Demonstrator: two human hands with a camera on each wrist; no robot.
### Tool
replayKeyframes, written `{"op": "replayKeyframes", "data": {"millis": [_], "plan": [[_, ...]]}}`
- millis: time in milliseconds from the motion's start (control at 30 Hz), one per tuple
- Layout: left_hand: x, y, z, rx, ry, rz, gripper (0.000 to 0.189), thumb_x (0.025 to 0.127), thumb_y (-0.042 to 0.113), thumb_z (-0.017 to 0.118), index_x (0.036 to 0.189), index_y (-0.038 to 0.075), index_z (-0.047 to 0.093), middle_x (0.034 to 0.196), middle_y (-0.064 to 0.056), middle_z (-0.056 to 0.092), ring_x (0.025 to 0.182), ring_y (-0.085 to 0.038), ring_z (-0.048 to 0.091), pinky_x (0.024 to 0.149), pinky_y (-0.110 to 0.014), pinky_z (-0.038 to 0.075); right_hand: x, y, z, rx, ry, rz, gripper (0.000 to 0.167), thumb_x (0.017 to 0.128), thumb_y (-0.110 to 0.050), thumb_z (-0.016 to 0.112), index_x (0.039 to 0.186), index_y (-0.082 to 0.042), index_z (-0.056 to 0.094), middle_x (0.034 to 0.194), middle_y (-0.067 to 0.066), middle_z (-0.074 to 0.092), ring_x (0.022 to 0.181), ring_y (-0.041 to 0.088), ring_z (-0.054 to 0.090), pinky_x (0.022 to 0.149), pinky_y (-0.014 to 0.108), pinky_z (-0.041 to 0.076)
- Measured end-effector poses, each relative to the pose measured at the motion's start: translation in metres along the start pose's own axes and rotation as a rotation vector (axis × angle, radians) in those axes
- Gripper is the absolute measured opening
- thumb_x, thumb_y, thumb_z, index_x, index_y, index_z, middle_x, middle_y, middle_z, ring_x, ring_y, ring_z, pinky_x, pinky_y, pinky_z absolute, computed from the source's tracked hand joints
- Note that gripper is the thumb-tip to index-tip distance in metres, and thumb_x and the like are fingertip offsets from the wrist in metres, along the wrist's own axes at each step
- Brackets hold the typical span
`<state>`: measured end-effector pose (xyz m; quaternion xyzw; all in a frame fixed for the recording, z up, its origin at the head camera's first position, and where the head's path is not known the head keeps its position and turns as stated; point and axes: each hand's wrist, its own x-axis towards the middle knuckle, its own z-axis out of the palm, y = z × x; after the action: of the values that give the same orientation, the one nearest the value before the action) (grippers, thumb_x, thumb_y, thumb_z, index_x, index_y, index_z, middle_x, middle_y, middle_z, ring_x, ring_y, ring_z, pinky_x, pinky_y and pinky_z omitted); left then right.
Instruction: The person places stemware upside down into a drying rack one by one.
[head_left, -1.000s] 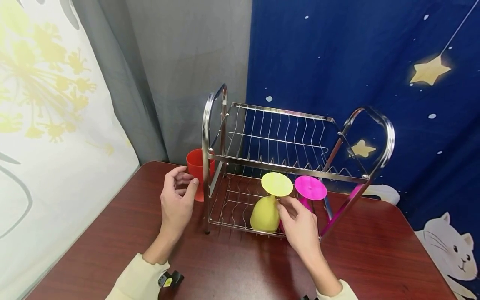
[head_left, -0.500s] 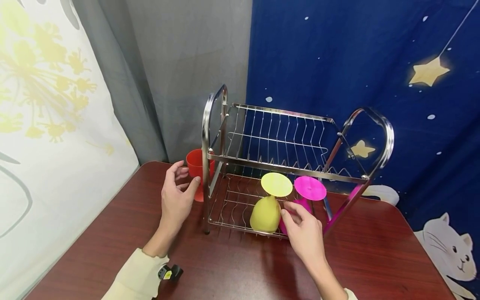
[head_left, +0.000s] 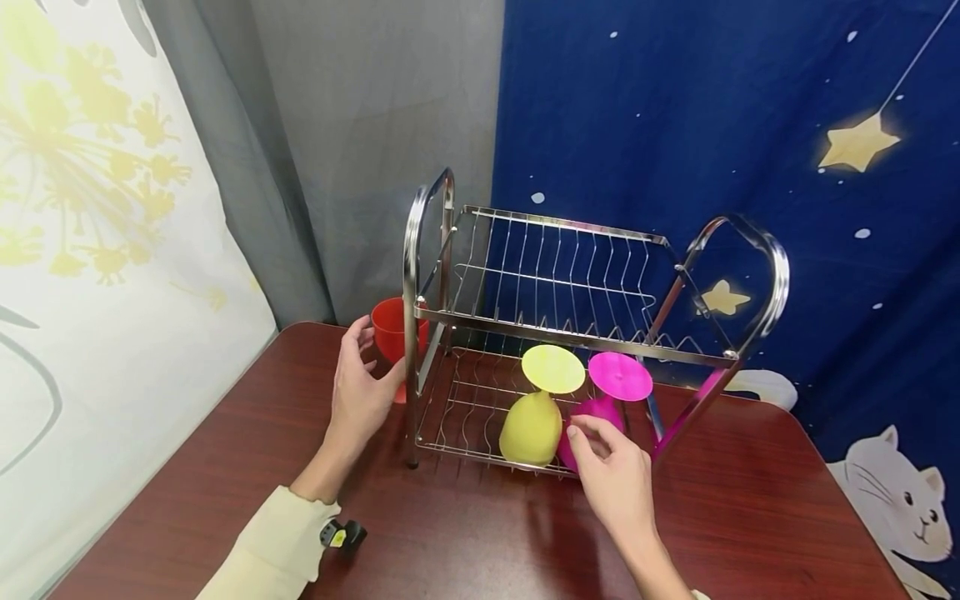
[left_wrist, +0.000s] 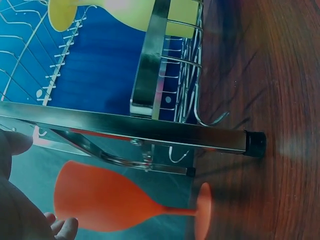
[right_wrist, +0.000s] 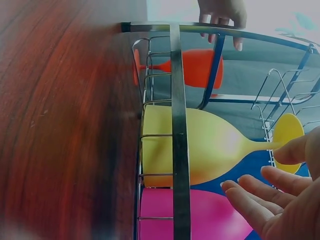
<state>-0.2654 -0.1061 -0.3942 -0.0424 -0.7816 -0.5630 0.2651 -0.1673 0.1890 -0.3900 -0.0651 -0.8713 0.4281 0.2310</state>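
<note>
A red goblet (head_left: 390, 333) stands upright on the table, just outside the dish rack's left end. My left hand (head_left: 360, 404) is at its bowl, thumb and fingers parted on either side. In the left wrist view the fingertips (left_wrist: 68, 228) overlap the lower edge of this goblet's bowl (left_wrist: 102, 195), the thumb well apart. On the rack's lower tier a yellow goblet (head_left: 530, 429) and a magenta goblet (head_left: 621, 377) sit upside down, side by side. My right hand (head_left: 617, 479) hovers in front of them, holding nothing, its fingers (right_wrist: 250, 205) spread in the right wrist view.
The two-tier metal dish rack (head_left: 555, 334) has an upper shelf of bare wire and tall looped end frames. Its left front post (head_left: 411, 367) rises between the red goblet and the shelves. A brown wooden table (head_left: 450, 533) lies beneath, with curtains (head_left: 637, 100) behind.
The right hand has drawn away from the yellow goblet, down and to the right. The left hand has moved slightly rightward, closer around the red goblet. The goblets on the rack stay put.
</note>
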Motion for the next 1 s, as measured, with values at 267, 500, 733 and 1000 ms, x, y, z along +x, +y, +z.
{"op": "replayKeyframes", "data": {"millis": [267, 500, 733, 1000], "plan": [[0.004, -0.010, 0.004, -0.018, -0.063, -0.052, 0.086, 0.083, 0.027, 0.077, 0.150, 0.011, 0.026, 0.142, -0.013, 0.042, 0.131, -0.028, 0.041, 0.103, -0.054, 0.041, -0.002, 0.005, 0.000, -0.019, -0.006, 0.008, 0.011, 0.089, -0.023, 0.071, 0.097, -0.018, 0.077, 0.085, -0.005, 0.075, 0.075, 0.001, 0.068, 0.067, 0.020, 0.051], [0.007, -0.018, 0.007, 0.013, -0.043, -0.033, 0.086, 0.081, 0.029, 0.078, 0.149, 0.010, 0.027, 0.140, -0.014, 0.043, 0.129, -0.029, 0.043, 0.099, -0.054, 0.043, -0.003, 0.008, 0.001, 0.000, -0.015, 0.006, 0.011, 0.089, -0.022, 0.071, 0.096, -0.017, 0.077, 0.080, -0.005, 0.074, 0.068, 0.001, 0.065, 0.060, 0.020, 0.047], [0.015, -0.025, 0.009, 0.020, -0.030, -0.047, 0.089, 0.080, 0.031, 0.078, 0.149, 0.008, 0.026, 0.140, -0.016, 0.041, 0.128, -0.030, 0.043, 0.100, -0.054, 0.043, -0.006, 0.011, 0.005, 0.016, -0.026, 0.017, 0.011, 0.089, -0.023, 0.071, 0.095, -0.016, 0.077, 0.076, -0.006, 0.074, 0.067, 0.003, 0.067, 0.061, 0.020, 0.049], [0.020, -0.034, 0.014, 0.009, -0.022, -0.066, 0.092, 0.079, 0.028, 0.080, 0.150, 0.009, 0.024, 0.141, -0.018, 0.043, 0.128, -0.031, 0.047, 0.102, -0.052, 0.043, -0.011, 0.015, 0.011, 0.055, -0.055, 0.034, 0.008, 0.089, -0.019, 0.070, 0.091, -0.015, 0.077, 0.078, -0.001, 0.075, 0.069, 0.003, 0.068, 0.061, 0.018, 0.051]]}}
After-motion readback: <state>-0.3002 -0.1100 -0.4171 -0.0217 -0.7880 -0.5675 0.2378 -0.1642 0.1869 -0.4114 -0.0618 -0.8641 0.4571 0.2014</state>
